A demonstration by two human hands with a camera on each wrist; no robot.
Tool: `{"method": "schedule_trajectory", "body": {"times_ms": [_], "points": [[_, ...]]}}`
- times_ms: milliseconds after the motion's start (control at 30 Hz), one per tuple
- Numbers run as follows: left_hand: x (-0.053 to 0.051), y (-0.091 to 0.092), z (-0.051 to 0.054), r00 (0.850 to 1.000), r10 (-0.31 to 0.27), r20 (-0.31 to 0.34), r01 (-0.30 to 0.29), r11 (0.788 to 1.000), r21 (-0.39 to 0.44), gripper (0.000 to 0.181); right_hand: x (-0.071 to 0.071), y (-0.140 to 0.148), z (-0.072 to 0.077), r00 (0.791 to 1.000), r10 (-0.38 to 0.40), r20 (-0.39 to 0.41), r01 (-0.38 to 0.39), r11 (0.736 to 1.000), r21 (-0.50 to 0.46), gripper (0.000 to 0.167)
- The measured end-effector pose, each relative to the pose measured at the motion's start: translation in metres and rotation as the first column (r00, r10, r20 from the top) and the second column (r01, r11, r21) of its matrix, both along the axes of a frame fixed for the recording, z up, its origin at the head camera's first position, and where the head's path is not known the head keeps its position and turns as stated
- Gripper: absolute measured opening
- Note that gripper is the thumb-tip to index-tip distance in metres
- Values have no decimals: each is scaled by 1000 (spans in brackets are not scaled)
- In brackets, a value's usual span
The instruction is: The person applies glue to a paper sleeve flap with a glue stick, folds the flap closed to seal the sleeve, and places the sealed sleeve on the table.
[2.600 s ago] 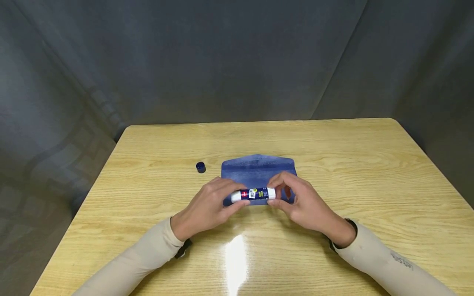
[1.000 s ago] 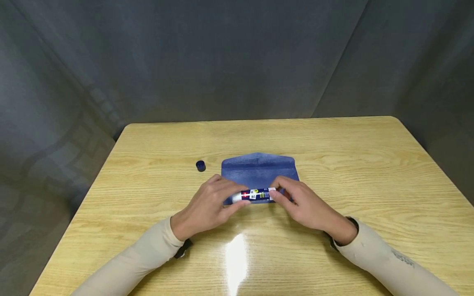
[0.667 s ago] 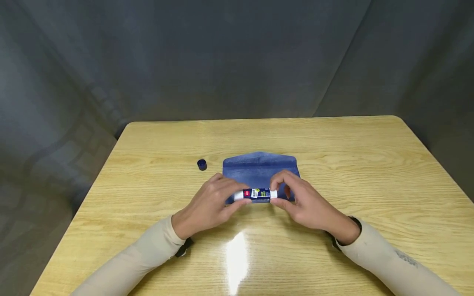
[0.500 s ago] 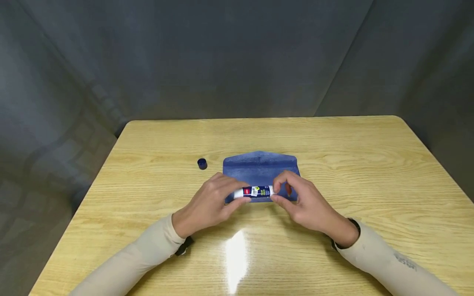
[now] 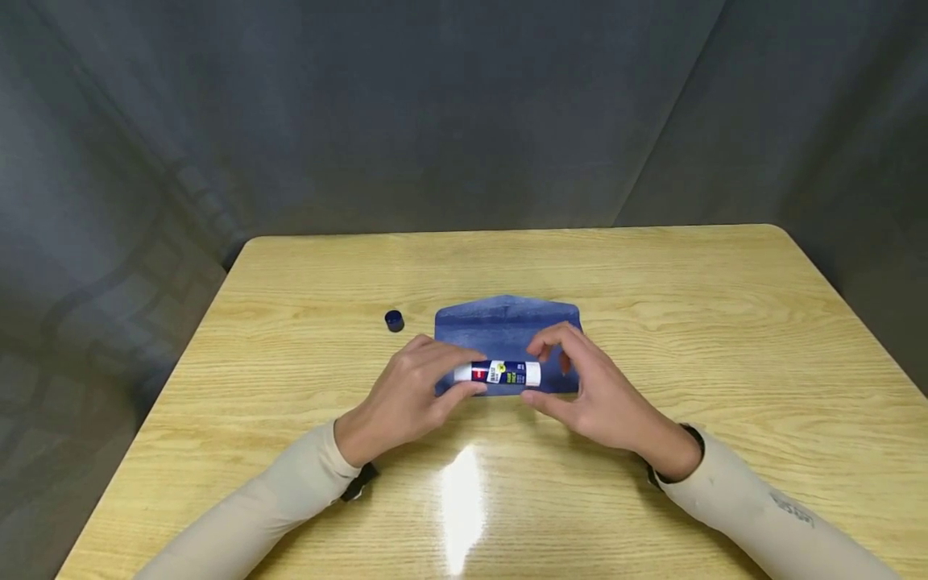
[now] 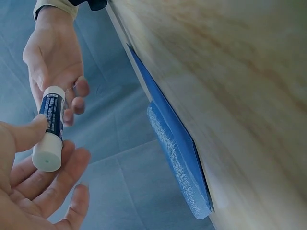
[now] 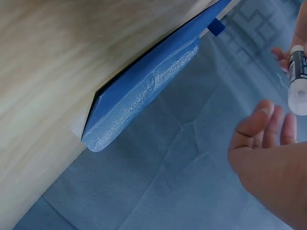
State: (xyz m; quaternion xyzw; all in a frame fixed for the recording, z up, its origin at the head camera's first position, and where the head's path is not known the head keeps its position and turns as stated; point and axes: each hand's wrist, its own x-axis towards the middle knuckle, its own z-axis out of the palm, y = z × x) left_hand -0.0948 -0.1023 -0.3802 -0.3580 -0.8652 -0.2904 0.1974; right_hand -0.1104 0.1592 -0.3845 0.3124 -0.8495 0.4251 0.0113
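My left hand [image 5: 412, 392] pinches the white left end of a blue and white glue stick [image 5: 505, 372] between thumb and fingers, holding it level above a blue envelope [image 5: 500, 338]. Around the stick's right white end, my right hand [image 5: 598, 395] has thumb and index finger spread apart, with a gap to the stick in the right wrist view. The envelope lies with its pointed flap unfolded toward the far side; whitish streaks show on the flap [image 7: 124, 115] in the right wrist view. The glue stick [image 6: 53, 115] also shows in the left wrist view.
A small dark blue cap [image 5: 394, 321] stands on the wooden table [image 5: 326, 282], left of the envelope. Grey cloth [image 5: 464, 121] hangs behind the table and at its sides.
My right hand has let go of the glue stick's right end, its thumb and index finger moving apart. The left hand's hold on the other end stays the same.
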Motion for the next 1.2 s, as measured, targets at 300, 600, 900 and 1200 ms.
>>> {"method": "schedule_trajectory", "body": {"times_ms": [300, 600, 900, 1200], "points": [[-1, -2, 0, 998, 48, 32, -50, 998, 37, 28, 0, -1, 1, 1000, -22, 20, 20, 994, 104, 29], [-1, -2, 1, 995, 80, 59, -82, 996, 33, 29, -2, 0, 0, 997, -69, 31, 65, 991, 116, 17], [-1, 0, 1, 999, 48, 21, -49, 999, 21, 28, -2, 5, 0, 999, 26, 46, -28, 998, 49, 7], [1, 1, 1, 998, 36, 54, -37, 999, 19, 29, -1, 1, 2, 998, -29, 59, 23, 994, 106, 7]]}}
